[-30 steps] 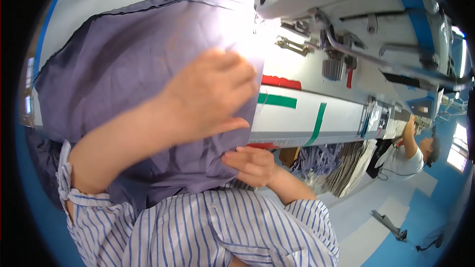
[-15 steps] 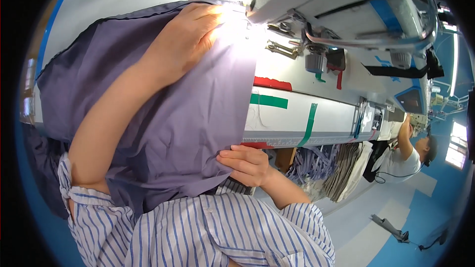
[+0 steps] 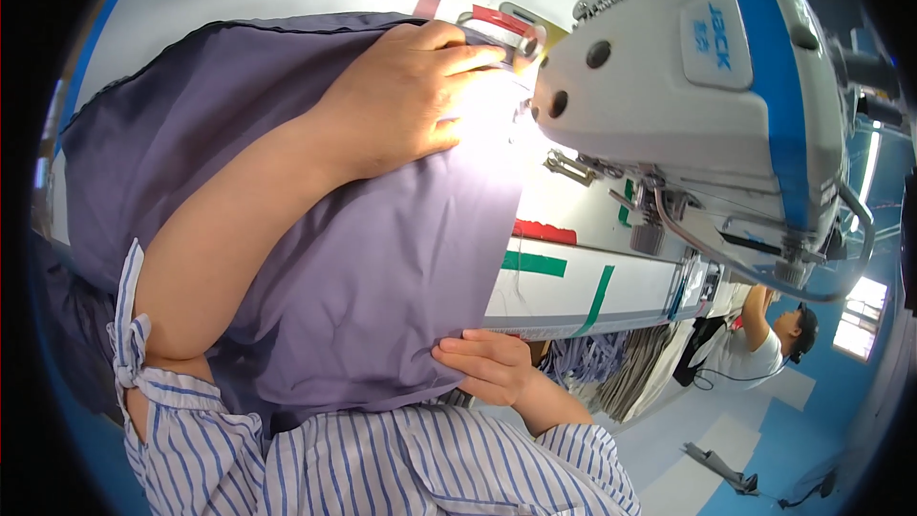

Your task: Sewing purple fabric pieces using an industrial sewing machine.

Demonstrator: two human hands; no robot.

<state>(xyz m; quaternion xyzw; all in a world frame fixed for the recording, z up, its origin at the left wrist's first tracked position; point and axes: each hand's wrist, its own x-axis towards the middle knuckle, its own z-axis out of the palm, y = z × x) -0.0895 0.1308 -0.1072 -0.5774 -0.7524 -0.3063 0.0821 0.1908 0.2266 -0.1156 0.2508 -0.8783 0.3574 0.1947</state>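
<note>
A large piece of purple fabric [image 3: 373,268] drapes over the sewing table and down into my lap. Its right edge runs up to the needle area of a white and blue sewing machine [image 3: 640,86], where a bright lamp washes out the needle and presser foot. My left hand [image 3: 406,100] lies on the fabric just left of the needle, fingers spread and pressing down. Near the table's front edge, my right hand [image 3: 492,366] pinches the fabric's right border, fingers on top; its thumb is hidden.
Green tape [image 3: 597,301] and red tape [image 3: 544,231] mark the white tabletop [image 3: 544,296] right of the fabric. Below the table edge hang purple strips [image 3: 583,363] and grey cloth pieces [image 3: 635,373]. Farther right, another person [image 3: 755,349] works at a station.
The view has tilted, so more of the machine head shows. My left hand's fingers have spread out on the fabric beside the needle. The right hand keeps its hold on the border.
</note>
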